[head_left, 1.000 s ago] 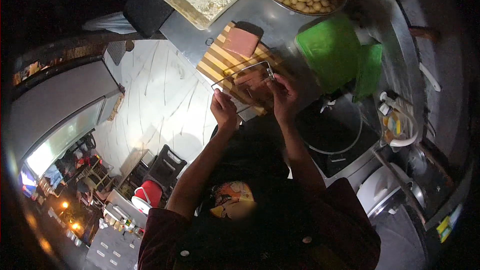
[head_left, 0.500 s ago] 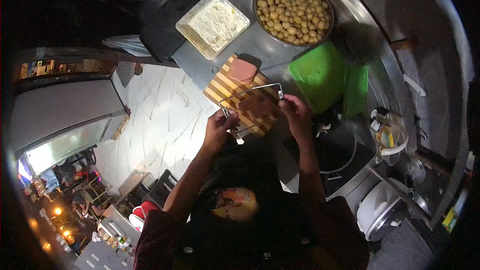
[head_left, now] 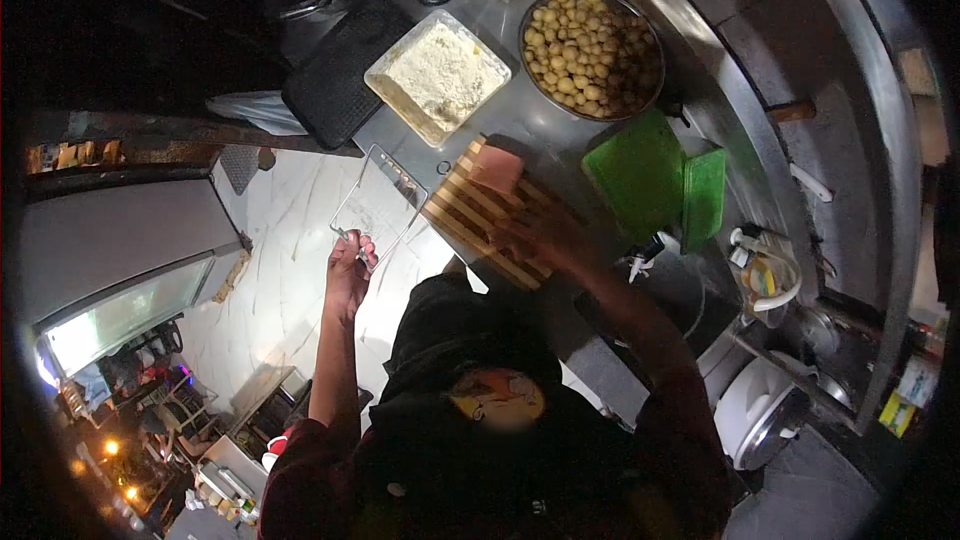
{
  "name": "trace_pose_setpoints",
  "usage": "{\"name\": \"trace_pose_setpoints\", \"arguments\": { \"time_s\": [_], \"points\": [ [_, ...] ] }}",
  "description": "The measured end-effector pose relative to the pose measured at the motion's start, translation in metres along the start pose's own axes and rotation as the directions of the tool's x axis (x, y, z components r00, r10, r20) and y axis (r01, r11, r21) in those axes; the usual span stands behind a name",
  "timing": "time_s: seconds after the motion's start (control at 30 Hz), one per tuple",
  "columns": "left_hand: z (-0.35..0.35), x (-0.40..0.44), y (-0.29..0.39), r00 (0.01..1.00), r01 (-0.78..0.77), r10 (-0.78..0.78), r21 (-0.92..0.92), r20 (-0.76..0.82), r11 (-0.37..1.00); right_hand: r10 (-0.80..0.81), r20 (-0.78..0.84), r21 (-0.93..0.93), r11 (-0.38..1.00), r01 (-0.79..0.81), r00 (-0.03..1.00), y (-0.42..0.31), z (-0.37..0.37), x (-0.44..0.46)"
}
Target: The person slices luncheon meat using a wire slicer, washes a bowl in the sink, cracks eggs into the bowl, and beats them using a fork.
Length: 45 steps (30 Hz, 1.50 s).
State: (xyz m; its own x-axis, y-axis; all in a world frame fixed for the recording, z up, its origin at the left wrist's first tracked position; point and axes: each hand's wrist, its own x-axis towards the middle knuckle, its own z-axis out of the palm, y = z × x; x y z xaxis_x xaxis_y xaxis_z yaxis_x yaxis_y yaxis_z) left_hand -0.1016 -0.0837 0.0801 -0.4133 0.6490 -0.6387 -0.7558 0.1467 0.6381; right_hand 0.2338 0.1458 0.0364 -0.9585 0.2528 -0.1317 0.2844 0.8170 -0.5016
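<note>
Evidently gripped: metal frame [head_left: 401, 171]. The left hand [head_left: 348, 262] was closed around its near end; the remainder projected beyond that grip, above the pale floor [head_left: 290, 240].
Frame position: apart from the striped board [head_left: 452, 205], which lay to the right of the left-hand grip.
Right hand [head_left: 545, 235]: positioned over the striped board, fingers bent down toward it. Whether they were spread or pinched together on something could not be told, because the hand hid that portion.
Pink block [head_left: 497, 170]: lay on the striped board, just beyond the right-hand fingers and well to the right of the left-hand grip. Neither hand held it.
Work completed (judgement): partway only. The frame was off the board, and the right hand was engaged at the board's nearer part.
Work remaining (judgement): the pink block appeared undivided on its visible faces and was taken as not yet worked. Material under the right hand could not be checked.
Tray [head_left: 400, 105]: stood beyond the pink block, ahead of both grips, and contained white powder [head_left: 445, 65].
Bowl [head_left: 521, 45]: stood farther ahead of the right hand, filled with potato-like pieces [head_left: 575, 50].
Green board [head_left: 635, 170]: lay to the right of the right hand, untouched.
</note>
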Motion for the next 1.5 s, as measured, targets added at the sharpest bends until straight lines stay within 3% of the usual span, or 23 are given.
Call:
{"name": "trace_pose_setpoints", "arguments": {
  "time_s": [0.17, 0.23, 0.3, 0.33, 0.43, 0.53, 0.6, 0.67, 0.7, 0.8, 0.9, 1.0, 1.1, 1.13, 1.23, 1.33, 1.37, 1.47, 1.5],
  "points": [
    [-0.041, 0.002, 0.004, 0.996, 0.092, -0.093, -0.081, -0.014, 0.993, -0.072, -0.145, -0.201, 0.979, 0.042, 0.987, -0.002, -0.017, 0.019],
    [-0.053, 0.003, -0.003, 0.991, 0.121, -0.129, -0.175, -0.031, 0.977, 0.115, 0.128, 0.126, 0.983, -0.131, 0.985, 0.001, -0.023, 0.025],
    [-0.060, 0.003, -0.008, 0.990, 0.117, -0.133, -0.229, -0.055, 0.966, 0.197, 0.266, 0.339, 0.897, -0.283, 0.944, 0.012, -0.008, 0.022],
    [-0.062, 0.004, -0.007, 0.988, 0.115, -0.136, -0.250, -0.068, 0.962, 0.222, 0.250, 0.415, 0.855, -0.312, 0.942, 0.030, 0.021, 0.011],
    [-0.067, 0.005, -0.007, 0.986, 0.140, -0.160, -0.264, -0.056, 0.954, 0.359, 0.184, 0.712, 0.593, -0.376, 0.915, 0.022, 0.009, 0.024],
    [-0.075, 0.006, -0.010, 0.988, 0.145, -0.152, -0.250, -0.006, 0.957, 0.298, 0.143, 0.910, 0.335, -0.243, 0.944, 0.021, -0.037, 0.074],
    [-0.074, 0.006, -0.013, 0.989, 0.150, -0.150, -0.204, 0.014, 0.967, 0.296, 0.109, 0.862, 0.448, -0.239, 0.949, 0.031, -0.081, 0.130],
    [-0.075, 0.007, -0.013, 0.989, 0.148, -0.147, -0.129, 0.017, 0.980, 0.392, -0.050, 0.722, 0.650, -0.238, 0.919, 0.042, -0.099, 0.191],
    [-0.074, 0.005, -0.015, 0.988, 0.151, -0.154, -0.099, -0.023, 0.984, 0.425, -0.185, 0.703, 0.688, -0.183, 0.886, 0.052, -0.093, 0.217],
    [-0.070, 0.000, -0.028, 0.990, 0.130, -0.135, -0.139, -0.029, 0.982, 0.323, -0.331, 0.380, 0.906, -0.188, 0.887, 0.068, -0.098, 0.273],
    [-0.065, -0.016, -0.033, 0.994, 0.107, -0.112, -0.169, -0.018, 0.980, 0.325, -0.332, 0.240, 0.937, -0.254, 0.886, 0.087, -0.079, 0.284],
    [-0.076, -0.031, -0.046, 0.994, 0.087, -0.099, -0.202, -0.052, 0.975, 0.363, -0.630, 0.278, 0.931, -0.238, 0.686, 0.064, -0.059, 0.244],
    [-0.076, -0.040, -0.046, 0.976, 0.118, -0.161, -0.261, -0.149, 0.958, 0.488, -0.578, 0.585, 0.807, -0.085, 0.654, 0.046, -0.013, 0.162],
    [-0.074, -0.041, -0.048, 0.972, 0.121, -0.169, -0.270, -0.162, 0.955, 0.494, -0.564, 0.592, 0.800, -0.092, 0.662, 0.034, -0.009, 0.137],
    [-0.070, -0.039, -0.049, 0.980, 0.155, -0.178, -0.207, -0.093, 0.966, 0.411, -0.464, 0.341, 0.900, -0.270, 0.785, 0.012, -0.005, 0.098],
    [-0.058, -0.038, -0.042, 0.983, 0.181, -0.181, -0.059, -0.001, 0.982, 0.415, -0.488, 0.325, 0.903, -0.282, 0.768, 0.026, 0.028, 0.098],
    [-0.049, -0.040, -0.038, 0.984, 0.178, -0.178, -0.041, 0.004, 0.983, 0.161, -0.622, 0.058, 0.985, -0.160, 0.766, 0.066, 0.075, 0.101],
    [-0.037, -0.040, -0.030, 0.980, 0.190, -0.189, -0.010, 0.054, 0.982, 0.111, -0.735, 0.098, 0.994, -0.057, 0.669, 0.051, 0.074, 0.092],
    [-0.028, -0.043, -0.027, 0.981, 0.191, -0.192, 0.021, 0.003, 0.981, 0.271, -0.517, 0.223, 0.958, -0.178, 0.812, 0.035, 0.053, 0.076]
  ]
}}
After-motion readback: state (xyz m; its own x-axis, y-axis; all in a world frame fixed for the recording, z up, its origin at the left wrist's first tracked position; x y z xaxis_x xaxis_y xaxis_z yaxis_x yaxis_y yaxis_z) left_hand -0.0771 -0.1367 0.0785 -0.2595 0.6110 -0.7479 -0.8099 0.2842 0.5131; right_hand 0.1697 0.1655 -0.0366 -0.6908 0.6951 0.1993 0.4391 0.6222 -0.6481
